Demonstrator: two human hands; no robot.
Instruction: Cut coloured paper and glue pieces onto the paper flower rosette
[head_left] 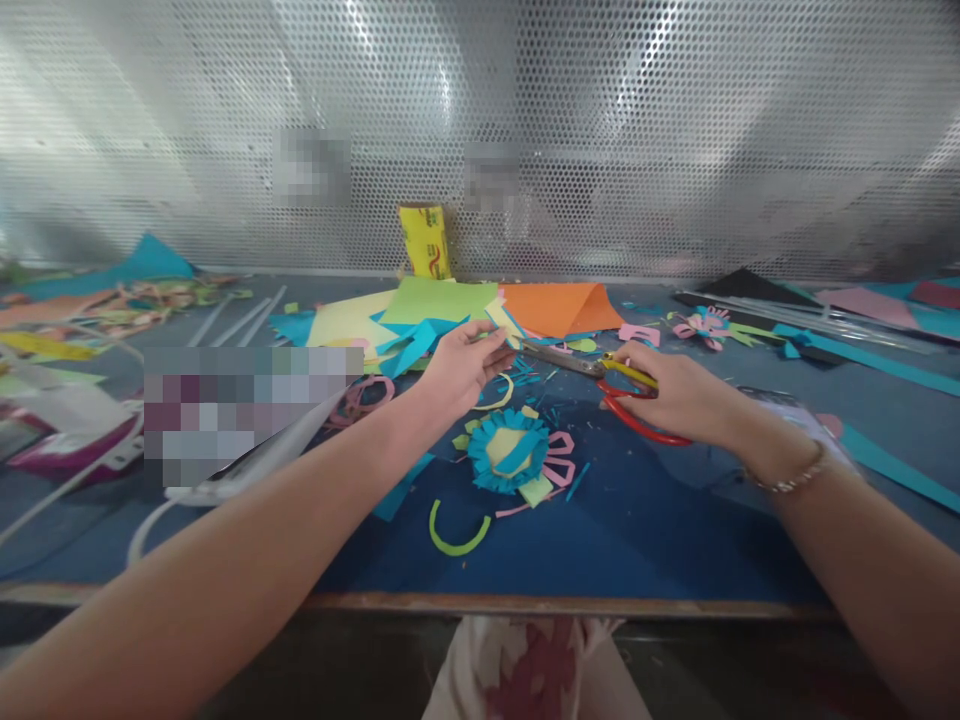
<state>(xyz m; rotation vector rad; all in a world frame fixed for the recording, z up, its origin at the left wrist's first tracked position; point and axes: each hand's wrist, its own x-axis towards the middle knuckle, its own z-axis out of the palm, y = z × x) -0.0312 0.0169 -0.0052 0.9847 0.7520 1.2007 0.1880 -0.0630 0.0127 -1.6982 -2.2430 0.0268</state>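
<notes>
Fingers [486,352] of the left hand [457,368] are pinching thumb to fingertips on a pale yellow paper piece [496,325], at the edge of the paper pile near the middle of the tabletop [660,540]. The right hand [671,398] is curling through the red handles of the scissors [592,368], gripping them with the blades pointing left toward the pinched piece. A blue paper flower [510,450] is lying between both hands, nearer the front edge.

Scissors [577,364]: red-yellow handles, grey blades pointing left, nearly level; pale yellow paper strip [501,325] at tips.
</notes>
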